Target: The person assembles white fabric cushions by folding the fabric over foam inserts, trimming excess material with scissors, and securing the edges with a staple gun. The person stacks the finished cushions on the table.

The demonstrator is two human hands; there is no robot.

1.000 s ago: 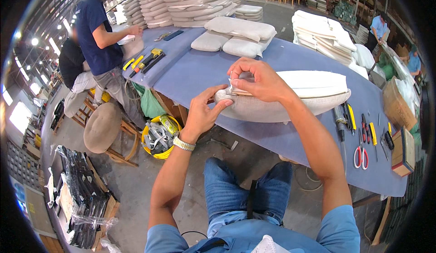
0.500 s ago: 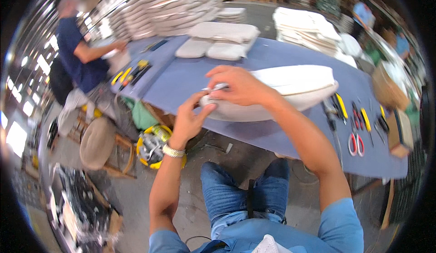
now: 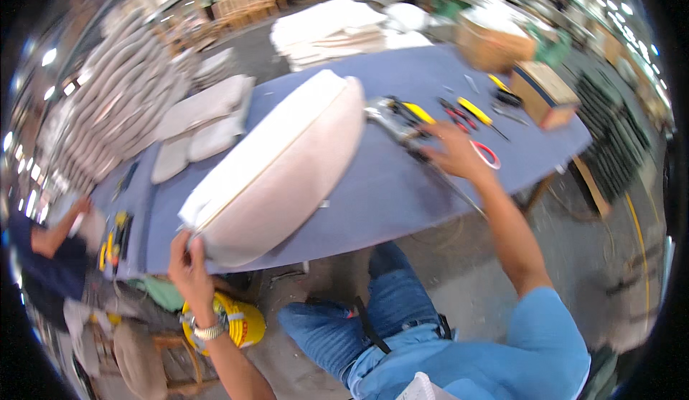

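A padded cushion [image 3: 287, 177], off-white with a white top and a seam along its edge, lies slantwise on the blue-covered table [image 3: 387, 199]. My left hand [image 3: 191, 267] is closed on its near left corner, thumb and fingers pinching the fabric. My right hand [image 3: 457, 150] is stretched over the tools on the right, somewhat blurred, fingers apart at the dark end of a metal hand tool [image 3: 391, 124] with a hose. Red-handled scissors [image 3: 488, 156] lie partly under that hand. Whether the fingers touch the tool is unclear.
Pliers [image 3: 459, 114], a yellow-handled screwdriver [image 3: 475, 111] and a cardboard box [image 3: 543, 95] lie farther right. Flat pads [image 3: 197, 127] and tall cushion stacks [image 3: 108, 106] stand left. A co-worker [image 3: 43, 249] is at the left end; a yellow bucket [image 3: 247, 321] stands below.
My right hand has left the cushion's corner and reached right to the tools; the small shiny piece it held is no longer visible. My left hand stays at the corner. The view has turned right.
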